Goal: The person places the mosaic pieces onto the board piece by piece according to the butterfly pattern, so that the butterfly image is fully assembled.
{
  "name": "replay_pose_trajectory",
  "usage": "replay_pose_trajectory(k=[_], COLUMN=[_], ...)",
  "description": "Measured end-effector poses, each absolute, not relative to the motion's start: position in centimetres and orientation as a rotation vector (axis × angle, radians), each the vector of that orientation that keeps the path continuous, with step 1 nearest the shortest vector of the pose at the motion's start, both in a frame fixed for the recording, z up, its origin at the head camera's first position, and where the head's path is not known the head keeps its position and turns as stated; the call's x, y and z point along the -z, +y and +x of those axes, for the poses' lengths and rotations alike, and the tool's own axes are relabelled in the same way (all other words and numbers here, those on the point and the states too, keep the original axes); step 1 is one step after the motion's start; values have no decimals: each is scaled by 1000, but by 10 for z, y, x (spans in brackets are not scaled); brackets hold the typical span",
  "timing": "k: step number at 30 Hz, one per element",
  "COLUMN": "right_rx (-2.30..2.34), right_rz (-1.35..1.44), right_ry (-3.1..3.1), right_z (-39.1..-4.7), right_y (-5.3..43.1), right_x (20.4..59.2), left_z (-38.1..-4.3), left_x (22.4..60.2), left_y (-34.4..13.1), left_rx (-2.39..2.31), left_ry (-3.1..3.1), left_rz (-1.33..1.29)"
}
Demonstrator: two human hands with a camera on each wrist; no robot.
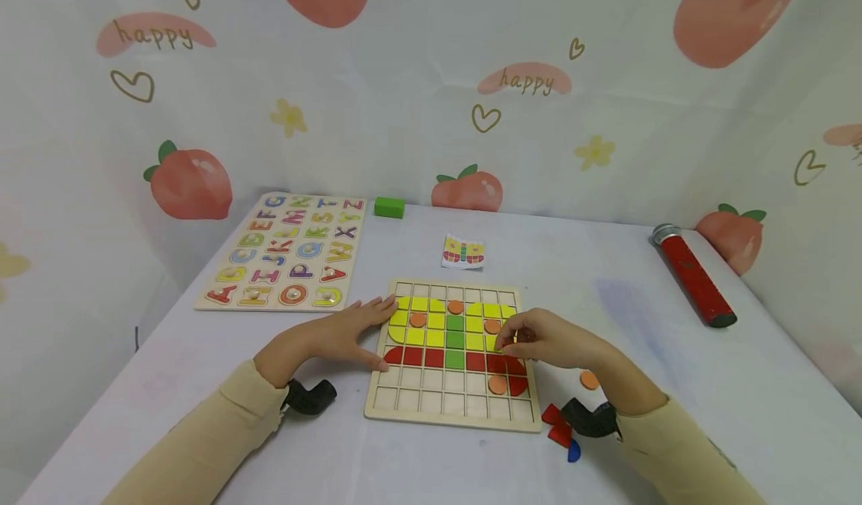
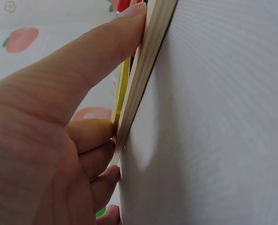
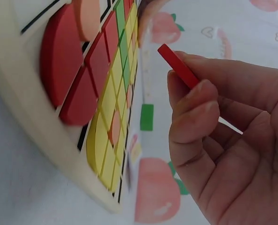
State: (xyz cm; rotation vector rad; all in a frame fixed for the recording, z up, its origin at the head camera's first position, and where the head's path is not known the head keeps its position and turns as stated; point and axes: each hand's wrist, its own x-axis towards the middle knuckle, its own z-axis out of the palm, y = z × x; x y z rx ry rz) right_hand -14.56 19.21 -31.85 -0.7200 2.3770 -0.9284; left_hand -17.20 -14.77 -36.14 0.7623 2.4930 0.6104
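A wooden grid board point(image 1: 451, 420) carries yellow, green, red and orange pieces that form a butterfly shape. My left hand point(image 1: 340, 334) rests at its left edge, with thumb and fingertips touching the rim in the left wrist view. Over the board's right side, my right hand point(image 1: 555, 338) pinches a small flat red tile point(image 3: 178, 65) between thumb and fingers. That tile is clear of the board in the right wrist view. Below the red row, an orange disc point(image 1: 497, 384) lies beside a rounded red piece point(image 1: 518, 386).
Loose red pieces point(image 1: 560, 435), a blue piece point(image 1: 574, 451) and another orange disc point(image 1: 589, 379) lie right of the board. Behind it is a small butterfly picture card point(image 1: 463, 253). An alphabet board point(image 1: 283, 254), green block point(image 1: 389, 207) and red microphone point(image 1: 697, 280) stand farther out.
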Motion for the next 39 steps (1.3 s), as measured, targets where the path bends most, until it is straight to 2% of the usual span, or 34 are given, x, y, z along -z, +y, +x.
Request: replay_pose_trajectory(k=[9, 15, 31, 39], right_rx=[986, 1025, 850, 841], right_rz=[-759, -660, -602, -636], right_ry=[2285, 2217, 2375, 2392], right_z=[-147, -145, -143, -140], right_y=[169, 160, 151, 159], right_x=[323, 329, 338, 328], left_z=[-172, -172, -173, -172], left_x=[359, 360, 361, 362], left_y=[-147, -148, -150, -149], left_rx=[-633, -625, -637, -635], left_ry=[2482, 2485, 2490, 2482], left_rz=[759, 762, 770, 779])
